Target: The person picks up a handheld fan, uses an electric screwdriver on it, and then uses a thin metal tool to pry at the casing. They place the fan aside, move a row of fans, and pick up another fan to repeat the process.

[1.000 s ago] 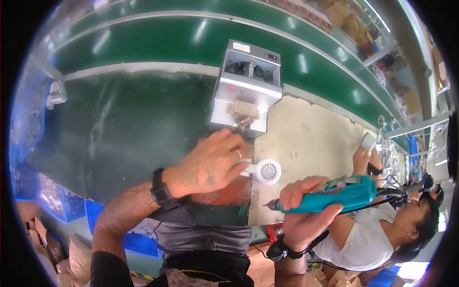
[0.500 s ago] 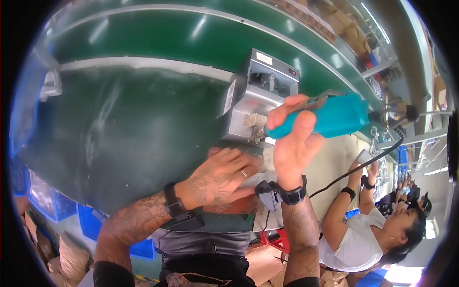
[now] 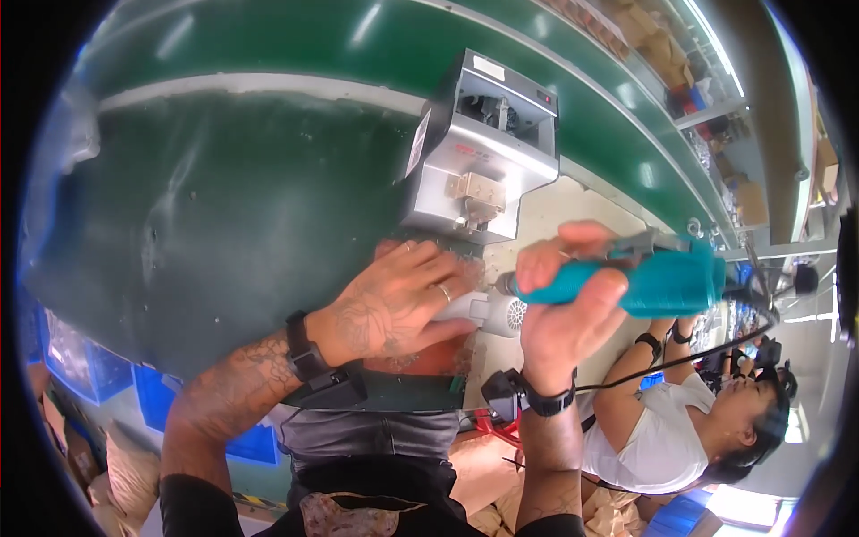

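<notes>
My right hand [image 3: 573, 327] is wrapped round a teal electric screwdriver [image 3: 671, 288], which lies nearly level with its cord trailing off to the right. Its narrow nose is close to a small pale grey plastic housing [image 3: 503, 315] with a round slotted grille; I cannot tell whether they touch. My left hand [image 3: 394, 300], with a ring on it, holds that housing against a reddish-brown pad [image 3: 416, 353]. The fingers cover much of the housing. Just beyond both hands stands a silver and black screw feeder [image 3: 528, 161] with a small metal outlet block on its front.
The dark green worktop [image 3: 250, 224] stretches left, and a pale board [image 3: 573, 201] lies beside the feeder. Blue bins [image 3: 89, 358] stand below the left edge. A co-worker in a white shirt [image 3: 662, 438] sits close by on the right. The black cord [image 3: 662, 365] crosses my right side.
The screwdriver has come away from the feeder's outlet, down toward me, to the grey housing. My left hand keeps hold of the housing, whose grille now shows. The view has shifted a little.
</notes>
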A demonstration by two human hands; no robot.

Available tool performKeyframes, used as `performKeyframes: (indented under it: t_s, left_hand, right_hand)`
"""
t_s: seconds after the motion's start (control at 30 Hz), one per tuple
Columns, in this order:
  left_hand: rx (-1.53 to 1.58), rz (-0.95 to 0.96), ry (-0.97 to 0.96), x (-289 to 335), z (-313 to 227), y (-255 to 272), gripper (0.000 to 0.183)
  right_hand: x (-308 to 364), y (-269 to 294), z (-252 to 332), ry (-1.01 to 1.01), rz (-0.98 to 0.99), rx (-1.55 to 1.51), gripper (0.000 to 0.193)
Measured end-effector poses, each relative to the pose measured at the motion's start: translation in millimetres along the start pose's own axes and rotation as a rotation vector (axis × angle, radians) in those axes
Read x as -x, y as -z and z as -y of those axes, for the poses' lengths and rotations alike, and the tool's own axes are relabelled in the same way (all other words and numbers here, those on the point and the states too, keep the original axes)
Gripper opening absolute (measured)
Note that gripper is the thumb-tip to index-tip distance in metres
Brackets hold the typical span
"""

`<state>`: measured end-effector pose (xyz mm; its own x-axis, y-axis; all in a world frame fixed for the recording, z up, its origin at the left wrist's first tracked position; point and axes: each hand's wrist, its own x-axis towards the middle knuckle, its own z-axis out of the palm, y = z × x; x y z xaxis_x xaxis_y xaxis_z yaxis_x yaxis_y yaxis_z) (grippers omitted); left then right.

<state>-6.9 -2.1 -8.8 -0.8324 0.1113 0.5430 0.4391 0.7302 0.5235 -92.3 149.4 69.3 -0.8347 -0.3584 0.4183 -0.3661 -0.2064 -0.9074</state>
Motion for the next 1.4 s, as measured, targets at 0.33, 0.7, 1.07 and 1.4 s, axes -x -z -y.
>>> performKeyframes:
  t_s: [0.33, 0.7, 1.07, 1.4]
  left_hand:
    - [0.013, 0.03, 0.026, 1.7, -0.7, 0.0, 0.045]
    - [-0.053, 0.115, 0.013, -3.3, -2.3, 0.4, 0.046]
    - [0.001, 0.023, -0.003, 0.8, 1.6, -2.1, 0.041]
    - [0.012, 0.043, -0.001, 4.4, -1.0, 1.3, 0.042]
  right_hand:
    - [14.8, 4.2, -1.6, -0.042, -0.047, 0.082, 0.077]
    - [16.8, 5.1, -14.0, -0.036, 0.017, 0.038, 0.058]
    - [-10.6, -2.9, -13.4, 0.059, -0.011, -0.073, 0.054]
    - [-45.7, -30.3, -40.0, 0.145, 0.02, 0.02, 0.045]
